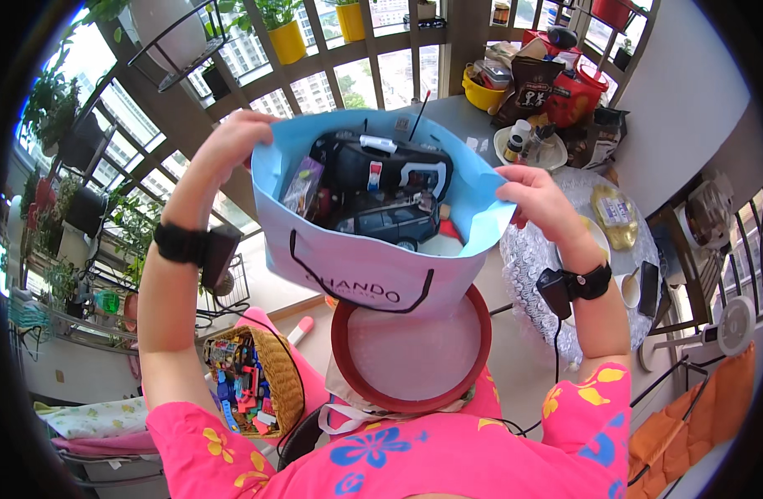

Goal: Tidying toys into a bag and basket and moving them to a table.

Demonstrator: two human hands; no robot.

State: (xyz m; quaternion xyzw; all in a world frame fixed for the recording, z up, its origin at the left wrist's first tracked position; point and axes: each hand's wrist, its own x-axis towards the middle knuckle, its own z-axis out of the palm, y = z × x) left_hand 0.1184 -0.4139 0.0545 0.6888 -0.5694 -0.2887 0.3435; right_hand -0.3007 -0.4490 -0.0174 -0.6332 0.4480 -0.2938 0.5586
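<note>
My left hand (247,138) grips the left top edge of a light blue paper shopping bag (372,265), and my right hand (534,193) pinches its right top edge. The bag's mouth is spread wide. Inside lie a dark toy car (390,218), a larger black toy vehicle (356,168) behind it and a clear-wrapped item (303,186) at the left. Its black cord handle hangs down the near side. Below and partly behind the bag, a round container with a dark red rim (412,402) rests at my lap; its inside looks pale.
A wicker basket (280,380) of small colourful toys stands at the lower left. On the right, a round table with a silvery lace cloth (518,268) holds a white mug (628,290), a phone (649,288) and a yellowish package (613,215). Potted plants line the barred windows.
</note>
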